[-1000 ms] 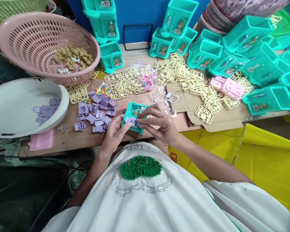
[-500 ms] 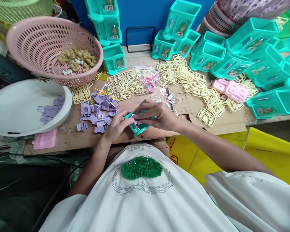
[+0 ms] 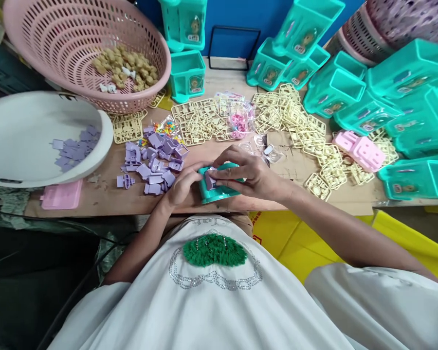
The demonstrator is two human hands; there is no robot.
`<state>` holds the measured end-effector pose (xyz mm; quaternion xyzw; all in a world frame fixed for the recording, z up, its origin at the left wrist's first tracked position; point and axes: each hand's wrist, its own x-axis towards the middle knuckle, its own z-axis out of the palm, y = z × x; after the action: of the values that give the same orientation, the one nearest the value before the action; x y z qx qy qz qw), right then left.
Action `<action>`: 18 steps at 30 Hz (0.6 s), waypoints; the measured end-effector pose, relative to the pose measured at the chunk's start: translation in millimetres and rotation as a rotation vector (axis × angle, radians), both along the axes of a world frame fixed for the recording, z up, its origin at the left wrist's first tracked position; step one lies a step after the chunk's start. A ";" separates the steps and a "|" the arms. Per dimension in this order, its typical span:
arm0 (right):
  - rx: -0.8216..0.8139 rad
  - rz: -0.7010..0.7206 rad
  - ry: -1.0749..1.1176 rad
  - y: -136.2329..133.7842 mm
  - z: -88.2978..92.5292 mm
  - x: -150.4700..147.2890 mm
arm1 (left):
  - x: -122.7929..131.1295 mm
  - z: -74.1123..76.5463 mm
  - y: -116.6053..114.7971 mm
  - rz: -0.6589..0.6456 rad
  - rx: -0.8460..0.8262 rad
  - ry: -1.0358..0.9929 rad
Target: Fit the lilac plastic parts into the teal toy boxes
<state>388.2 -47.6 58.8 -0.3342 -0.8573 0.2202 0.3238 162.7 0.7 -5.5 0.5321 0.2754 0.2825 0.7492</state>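
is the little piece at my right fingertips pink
No, the little piece that the right hand touches against the teal box is purple.

A blue panel rises behind the wooden table; yellow sheeting shows below the table's right side. The dark area at lower left may be floor.

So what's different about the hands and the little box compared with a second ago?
The teal box has been turned between the hands: its picture window is now out of sight, and the purple piece shows at its left end. The right hand now covers more of the box; the left hand stays at its left. Nothing was visibly let go. The purple heap and pink basket stayed put; the view shifted.
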 end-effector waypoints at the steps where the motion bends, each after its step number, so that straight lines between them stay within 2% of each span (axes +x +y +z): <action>1: -0.002 0.000 -0.009 0.5 1.2 0.2 | 0.3 -0.8 0.4 0.006 0.000 -0.002; 8: -0.013 0.038 -0.057 1.3 4.4 0.7 | -0.2 2.4 -6.3 -0.034 -0.011 -0.048; 13: -0.040 0.092 -0.101 4.3 10.9 -1.9 | -1.1 6.6 -4.2 -0.026 -0.024 -0.005; 18: -0.039 0.163 -0.211 12.5 21.1 -2.1 | -3.9 7.8 -0.2 -0.101 -0.008 0.012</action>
<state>386.1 -35.1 79.9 -0.2910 -0.9065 0.2261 0.2063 158.7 0.5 2.4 0.5442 0.2536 0.2399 0.7629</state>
